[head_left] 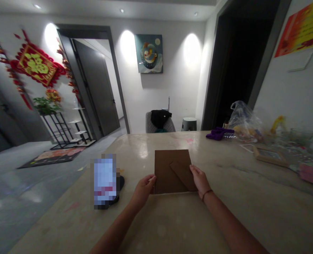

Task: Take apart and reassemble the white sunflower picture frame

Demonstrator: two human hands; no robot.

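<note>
Between my two hands is a brown picture frame backing board (163, 169), with a slanting stand flap (181, 176) on the side facing me. My left hand (145, 187) pinches the board's left edge near the lower corner. Fingers of my right hand (200, 180) grip its right edge, with the thumb on the near face; a thin band circles that wrist. The board is held over the table. To the left of my left hand stands a phone (105, 180) on a dark holder, its screen blurred out.
The pale marble-patterned table (161, 225) stretches ahead. Along its right side lie a wooden picture frame (270, 156), a purple cloth (218, 133), a clear plastic bag (242, 121) and a pink packet (312, 174). A chair (148, 123) with dark clothing stands beyond the far edge.
</note>
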